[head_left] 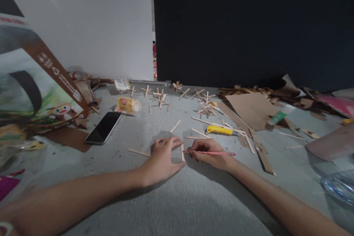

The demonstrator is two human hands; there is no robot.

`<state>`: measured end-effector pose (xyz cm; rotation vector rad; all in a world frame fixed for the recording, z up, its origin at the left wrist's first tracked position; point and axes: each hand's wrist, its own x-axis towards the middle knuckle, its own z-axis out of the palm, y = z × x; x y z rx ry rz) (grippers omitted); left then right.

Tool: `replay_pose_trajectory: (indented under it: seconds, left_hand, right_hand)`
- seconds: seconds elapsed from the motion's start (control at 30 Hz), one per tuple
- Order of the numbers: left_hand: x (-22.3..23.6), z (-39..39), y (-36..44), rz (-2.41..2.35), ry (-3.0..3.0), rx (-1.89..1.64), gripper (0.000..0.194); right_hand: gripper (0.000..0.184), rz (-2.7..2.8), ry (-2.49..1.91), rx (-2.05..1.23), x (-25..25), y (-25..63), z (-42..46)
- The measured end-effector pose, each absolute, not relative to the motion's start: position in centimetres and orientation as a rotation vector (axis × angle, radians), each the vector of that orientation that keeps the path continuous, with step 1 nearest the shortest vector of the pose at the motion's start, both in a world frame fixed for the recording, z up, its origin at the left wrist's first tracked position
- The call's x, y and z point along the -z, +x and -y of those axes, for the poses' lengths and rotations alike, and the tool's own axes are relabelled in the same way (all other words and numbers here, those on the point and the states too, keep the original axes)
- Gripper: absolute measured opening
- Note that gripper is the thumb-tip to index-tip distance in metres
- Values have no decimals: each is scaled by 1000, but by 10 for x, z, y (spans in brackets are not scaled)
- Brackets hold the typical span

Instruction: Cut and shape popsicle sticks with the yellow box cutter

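Note:
My left hand [163,158] lies flat on the grey floor, fingers spread, pressing down a wooden craft stick [182,152] near its fingertips. My right hand [210,153] is closed around a pink pencil [214,153], its tip touching that stick. More loose sticks [175,126] lie scattered just beyond the hands. A yellow utility knife [221,130] rests right behind my right hand.
A black phone [103,128] lies at the left beside a printed cardboard box [35,81]. Small crossed-stick assemblies [157,96] sit by the wall. Brown cardboard sheets [250,108], a glue tube [280,115] and scraps fill the right. A clear plastic item [339,184] sits at far right.

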<state>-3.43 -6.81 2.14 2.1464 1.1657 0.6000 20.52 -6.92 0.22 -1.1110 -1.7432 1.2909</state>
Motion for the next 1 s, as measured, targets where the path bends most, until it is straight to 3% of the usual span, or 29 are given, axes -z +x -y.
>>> replay_pose_trajectory:
  seconds: [1.0]
  left_hand:
    - [-17,67,-35,-1163,2156,-597,65]
  right_hand:
    - [33,1733,-1145,-1288,-3,204,70]
